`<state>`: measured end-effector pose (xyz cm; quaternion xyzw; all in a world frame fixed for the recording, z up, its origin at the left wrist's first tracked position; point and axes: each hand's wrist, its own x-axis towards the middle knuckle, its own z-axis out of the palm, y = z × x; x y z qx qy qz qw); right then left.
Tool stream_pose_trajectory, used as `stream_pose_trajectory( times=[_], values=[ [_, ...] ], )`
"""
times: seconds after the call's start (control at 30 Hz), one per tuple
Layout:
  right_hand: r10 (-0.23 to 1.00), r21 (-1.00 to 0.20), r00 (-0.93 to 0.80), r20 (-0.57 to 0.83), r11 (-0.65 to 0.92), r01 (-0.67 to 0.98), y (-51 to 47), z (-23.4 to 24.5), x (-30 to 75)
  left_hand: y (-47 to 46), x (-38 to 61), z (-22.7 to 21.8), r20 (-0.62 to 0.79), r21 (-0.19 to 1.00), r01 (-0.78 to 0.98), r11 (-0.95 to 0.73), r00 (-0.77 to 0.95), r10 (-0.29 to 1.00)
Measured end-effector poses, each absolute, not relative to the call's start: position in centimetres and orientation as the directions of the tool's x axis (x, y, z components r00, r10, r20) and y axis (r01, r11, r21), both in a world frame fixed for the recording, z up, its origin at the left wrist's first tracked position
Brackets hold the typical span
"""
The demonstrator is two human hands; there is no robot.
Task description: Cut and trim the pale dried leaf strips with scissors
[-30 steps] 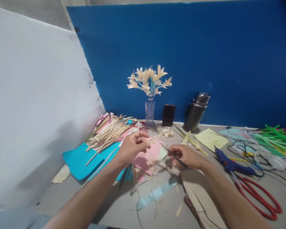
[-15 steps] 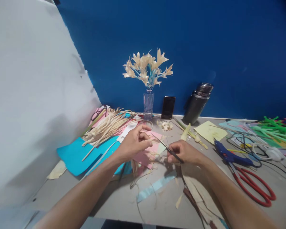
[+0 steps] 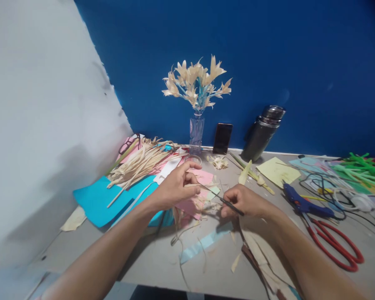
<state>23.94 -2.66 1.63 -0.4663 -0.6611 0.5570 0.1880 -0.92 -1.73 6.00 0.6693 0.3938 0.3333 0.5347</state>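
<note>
My left hand (image 3: pixel 174 186) hovers over the pink paper (image 3: pixel 192 196) with its fingers pinched on a thin pale dried-leaf strip (image 3: pixel 196 185). My right hand (image 3: pixel 244 201) is closed round a thin dark pointed tool (image 3: pixel 222 199) whose tip reaches toward the strip in my left hand. Both hands are close together above the grey table (image 3: pixel 162 262), with small pale scraps lying below them.
A glass vase of pale leaf flowers (image 3: pixel 196 89), a dark phone (image 3: pixel 223 138) and a steel flask (image 3: pixel 262 132) stand at the blue back wall. Dried leaf strips (image 3: pixel 142 160) lie on blue paper at left. A blue glue gun (image 3: pixel 301 204), red scissors (image 3: pixel 336 246) and green pipe cleaners (image 3: pixel 361 168) lie at right.
The view has tilted down and shifted slightly. My hands have drawn closer, and the tool tip has come nearer to the strip in my left hand.
</note>
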Motion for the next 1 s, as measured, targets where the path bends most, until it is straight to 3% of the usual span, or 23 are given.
stream_pose_trajectory(
  times=[0.17, 0.33, 0.4, 0.57, 0.7, 0.8, 1.0],
  values=[
    [0.854, -0.941, -0.448, -0.265, -0.127, 0.315, -2.8, 0.8, 23.5, -1.7, -1.1, 5.7, 0.002, 0.985, 0.151, -0.079, 0.454, 0.891],
    [0.897, -0.967, -0.381, -0.222, -0.253, -0.035, -3.9, 0.8, 22.0, -1.9, -0.8, 4.8, 0.024, 0.994, 0.089, -0.068, 0.429, 0.903],
    [0.937, -0.970, -0.313, -0.155, -0.205, -0.133, -4.1, 0.6, 21.3, -2.1, -0.4, 4.3, 0.039, 0.996, 0.060, -0.069, 0.401, 0.915],
    [0.986, -0.999, -0.166, -0.012, -0.019, -0.041, -4.0, 0.2, 20.1, -3.0, 1.4, 3.0, 0.008, 1.000, 0.025, -0.019, 0.393, 0.920],
    [0.996, -0.999, -0.079, 0.038, 0.037, -0.004, -4.2, 0.7, 19.9, -3.8, 2.3, 2.5, -0.139, 0.990, 0.079, 0.116, 0.409, 0.902],
    [0.993, -1.000, -0.111, 0.029, 0.028, -0.005, -4.2, 0.8, 20.0, -4.1, 2.5, 2.4, -0.209, 0.978, 0.111, 0.178, 0.420, 0.883],
    [0.988, -1.000, -0.151, 0.009, 0.008, -0.005, -4.3, 0.7, 20.0, -3.9, 2.4, 1.7, -0.131, 0.990, 0.007, 0.144, 0.456, 0.880]
  ],
)
